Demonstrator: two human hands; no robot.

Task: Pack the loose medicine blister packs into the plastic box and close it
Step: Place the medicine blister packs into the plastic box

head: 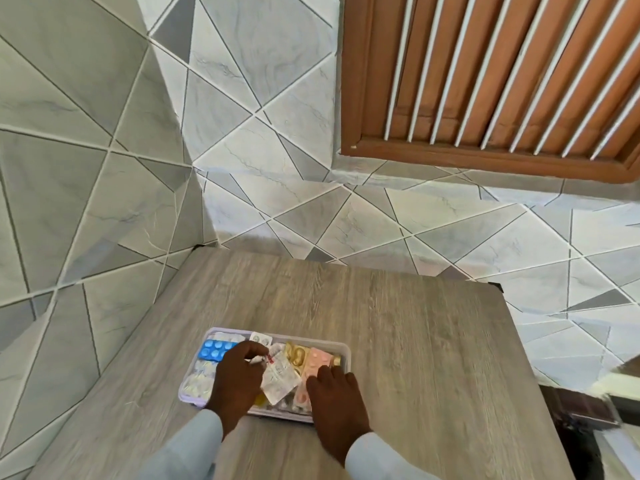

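A shallow clear plastic box (341, 348) with a pale lilac rim sits on the wooden table, open, with no lid in view. Inside lie several blister packs: a blue one (214, 349) at the left, silver ones below it, a gold one (296, 355) and a pink one (317, 363) to the right. My left hand (237, 379) rests over the box's middle, fingers pinching a silver-white blister pack (278, 379) that tilts up. My right hand (334, 393) lies on the box's front right part, fingertips on the pink pack.
The grey wood-grain table (398, 341) stands in a corner of tiled walls. A brown louvred window (502, 81) is above right. Past the table's right edge, dark blurred objects (588, 410) lie lower down.
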